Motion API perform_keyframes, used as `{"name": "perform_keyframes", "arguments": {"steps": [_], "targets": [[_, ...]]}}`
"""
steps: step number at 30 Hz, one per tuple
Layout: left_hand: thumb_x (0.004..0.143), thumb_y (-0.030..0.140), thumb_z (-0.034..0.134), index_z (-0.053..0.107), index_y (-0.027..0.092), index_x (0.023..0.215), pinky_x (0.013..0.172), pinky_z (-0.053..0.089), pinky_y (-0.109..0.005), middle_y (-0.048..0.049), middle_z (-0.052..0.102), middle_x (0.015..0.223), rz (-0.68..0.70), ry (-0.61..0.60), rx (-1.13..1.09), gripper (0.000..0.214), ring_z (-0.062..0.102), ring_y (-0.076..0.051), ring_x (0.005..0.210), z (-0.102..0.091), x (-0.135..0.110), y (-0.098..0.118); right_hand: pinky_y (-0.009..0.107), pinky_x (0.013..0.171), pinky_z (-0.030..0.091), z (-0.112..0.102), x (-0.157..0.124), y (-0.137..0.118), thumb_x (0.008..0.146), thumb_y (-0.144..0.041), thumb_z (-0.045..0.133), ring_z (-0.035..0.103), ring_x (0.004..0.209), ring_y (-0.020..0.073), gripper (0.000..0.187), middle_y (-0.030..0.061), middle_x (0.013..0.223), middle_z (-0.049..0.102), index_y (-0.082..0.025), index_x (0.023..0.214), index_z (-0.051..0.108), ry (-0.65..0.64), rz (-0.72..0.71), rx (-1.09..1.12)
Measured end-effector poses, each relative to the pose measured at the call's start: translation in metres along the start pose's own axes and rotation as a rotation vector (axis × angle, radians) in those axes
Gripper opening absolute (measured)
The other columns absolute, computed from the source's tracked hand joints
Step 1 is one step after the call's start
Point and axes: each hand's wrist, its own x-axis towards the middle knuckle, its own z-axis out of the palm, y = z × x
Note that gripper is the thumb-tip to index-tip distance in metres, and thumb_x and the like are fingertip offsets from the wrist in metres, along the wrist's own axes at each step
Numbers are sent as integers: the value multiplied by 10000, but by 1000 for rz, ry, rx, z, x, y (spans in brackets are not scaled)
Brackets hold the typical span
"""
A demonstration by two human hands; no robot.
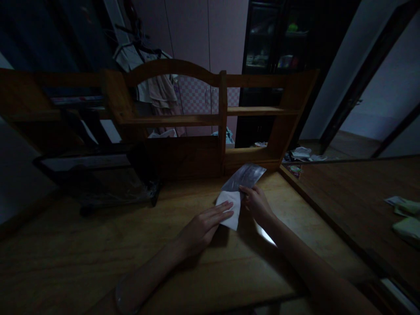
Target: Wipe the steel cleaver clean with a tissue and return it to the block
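My right hand (257, 203) pinches the lower right edge of a dark grey, glossy flat packet or sheet (244, 176); its exact kind I cannot make out. Over the near end of it lies a white, tissue-like piece (232, 201). My left hand (205, 225) has its fingers laid across the front of this white piece, gripping it, with the thumb hidden behind. Both hands are above the wooden desk (157, 258), close together. Whether the white piece is attached to the grey one cannot be seen.
A wooden shelf unit (222, 113) stands along the desk's back. To the left is a dark-framed, screen-like object (95, 175) with crumpled clear plastic. A bright patch (267, 236) shows under my right forearm. Pale cloth-like items (407, 218) lie on the brown surface at right.
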Motion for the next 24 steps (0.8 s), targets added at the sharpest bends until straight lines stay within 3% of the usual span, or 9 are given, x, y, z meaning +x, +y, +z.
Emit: {"name": "perform_keyframes", "arguments": {"steps": [10, 17, 24], "targets": [[917, 26, 378, 386, 224, 1463, 1166, 346, -422, -56, 360, 1536, 107, 5, 208, 580, 292, -188, 1434, -4, 1, 1, 190, 424, 355, -2, 2, -7, 624, -238, 770, 480, 444, 77, 231, -67, 517, 563, -184, 684, 552, 59, -48, 91], [877, 31, 405, 426, 141, 1431, 1137, 387, -429, -117, 408, 1506, 208, 66, 395, 566, 297, -226, 1434, -10, 1, 1, 204, 457, 427, -12, 11, -7, 693, -240, 725, 552, 506, 111, 169, -38, 579, 619, -184, 683, 565, 20, -19, 187], [870, -13, 358, 354, 138, 1471, 1127, 394, -471, -130, 382, 1519, 153, 159, 507, 620, 267, -240, 1445, -7, 3, 1, 207, 607, 550, -15, 11, -16, 770, -147, 649, 658, 651, 125, 80, -31, 733, 704, -198, 820, 611, 12, 34, 303]]}}
